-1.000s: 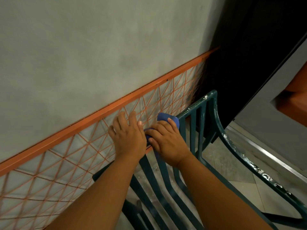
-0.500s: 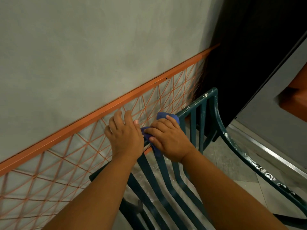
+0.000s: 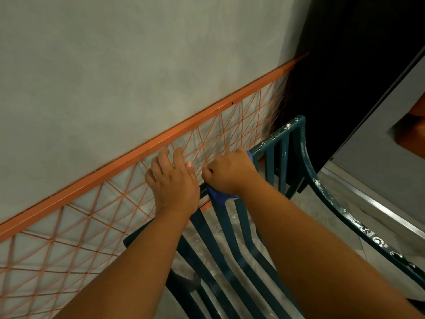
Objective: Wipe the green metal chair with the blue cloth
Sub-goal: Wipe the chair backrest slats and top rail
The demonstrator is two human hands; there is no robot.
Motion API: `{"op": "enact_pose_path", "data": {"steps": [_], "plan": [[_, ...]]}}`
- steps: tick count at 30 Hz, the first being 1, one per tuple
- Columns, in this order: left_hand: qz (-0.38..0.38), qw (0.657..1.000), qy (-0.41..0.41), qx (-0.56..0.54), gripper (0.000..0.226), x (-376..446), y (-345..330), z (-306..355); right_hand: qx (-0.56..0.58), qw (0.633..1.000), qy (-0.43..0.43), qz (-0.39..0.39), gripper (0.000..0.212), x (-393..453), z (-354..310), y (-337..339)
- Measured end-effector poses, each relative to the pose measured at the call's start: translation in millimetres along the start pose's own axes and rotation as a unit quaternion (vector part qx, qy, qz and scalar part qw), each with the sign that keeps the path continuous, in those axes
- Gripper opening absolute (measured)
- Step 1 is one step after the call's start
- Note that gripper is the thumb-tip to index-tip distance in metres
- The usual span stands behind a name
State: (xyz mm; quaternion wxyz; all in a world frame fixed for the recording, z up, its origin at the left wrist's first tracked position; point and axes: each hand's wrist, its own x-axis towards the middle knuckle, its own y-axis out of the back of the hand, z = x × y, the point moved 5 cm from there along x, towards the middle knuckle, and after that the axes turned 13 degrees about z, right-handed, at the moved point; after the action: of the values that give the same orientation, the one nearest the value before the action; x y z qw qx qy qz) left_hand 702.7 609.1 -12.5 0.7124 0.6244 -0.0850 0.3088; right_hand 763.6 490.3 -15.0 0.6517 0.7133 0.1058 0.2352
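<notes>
The green metal chair (image 3: 305, 157) has a slatted back and seat with chipped paint; its top rail runs from centre up to the right. My right hand (image 3: 230, 172) is closed over the blue cloth (image 3: 218, 196), pressing it on the top rail. Only a fold of cloth shows below the palm and a sliver by the fingers. My left hand (image 3: 173, 180) grips the top rail just left of it, fingers curled over the back edge. Both forearms cross above the seat slats.
A grey wall (image 3: 115, 65) with an orange rail (image 3: 161, 141) and orange string lattice stands directly behind the chair back. A dark opening (image 3: 358, 65) and a grey door frame (image 3: 391, 139) lie to the right. Tiled floor shows beneath the slats.
My right hand has slid with the cloth to the right along the top rail and rolled over it, so less cloth shows. My left hand stays in place on the rail.
</notes>
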Motion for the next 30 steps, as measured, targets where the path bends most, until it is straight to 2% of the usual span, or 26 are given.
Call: {"op": "enact_pose_path", "data": {"steps": [2,4,6,9,11,12,15,17,19,22,23,26,30], "plan": [[0.004,1.0,0.0,0.0,0.041,-0.2,-0.3,0.1,0.034,0.991,-0.038,0.124,0.049,-13.7,-3.3,1.4],[0.01,1.0,-0.003,0.0,0.04,-0.9,-0.4,-0.3,0.134,0.967,-0.038,0.215,0.038,-36.7,-9.2,-4.4],[0.013,1.0,-0.005,0.005,0.039,-1.0,-0.3,-0.4,0.223,0.938,0.008,0.264,0.027,-57.9,-6.6,-12.6],[0.013,1.0,-0.013,0.011,0.038,-1.0,0.8,2.0,0.233,0.912,0.044,0.335,0.031,-73.2,11.0,-13.4],[0.003,0.999,-0.03,0.011,0.038,-1.6,2.3,3.0,0.272,0.887,-0.021,0.374,0.029,-76.0,25.4,-6.2],[-0.01,0.999,-0.039,0.001,0.039,-1.6,2.6,3.9,0.316,0.863,-0.076,0.387,0.028,-77.4,35.1,-2.2],[-0.083,0.99,-0.083,-0.072,0.05,-0.1,-0.3,21.0,0.434,0.755,-0.259,0.417,0.028,-84.1,67.4,7.0],[-0.111,0.976,-0.157,-0.101,0.057,1.8,-5.7,46.7,0.423,0.731,-0.295,0.447,0.034,-86.6,79.6,12.9],[-0.115,0.968,-0.189,-0.122,0.058,8.7,-11.3,69.4,0.4,0.76,-0.269,0.437,0.039,-80.5,79.3,15.7],[-0.101,0.974,-0.175,-0.098,0.055,19.0,-22.9,81.9,0.311,0.886,-0.164,0.303,0.041,-64.2,62.9,-3.5],[-0.108,0.977,-0.165,-0.079,0.054,18.9,-29.2,81.0,0.281,0.914,-0.135,0.26,0.042,-62.5,60.0,-13.7],[-0.14,0.983,-0.114,-0.04,0.054,14.9,-46.4,76.0,0.24,0.941,-0.114,0.209,0.044,-61.6,72.0,-28.1],[-0.109,0.986,-0.127,0.011,0.055,16.2,-50.0,79.9,0.218,0.935,-0.205,0.19,0.042,-37.3,100.7,-23.9]]}}
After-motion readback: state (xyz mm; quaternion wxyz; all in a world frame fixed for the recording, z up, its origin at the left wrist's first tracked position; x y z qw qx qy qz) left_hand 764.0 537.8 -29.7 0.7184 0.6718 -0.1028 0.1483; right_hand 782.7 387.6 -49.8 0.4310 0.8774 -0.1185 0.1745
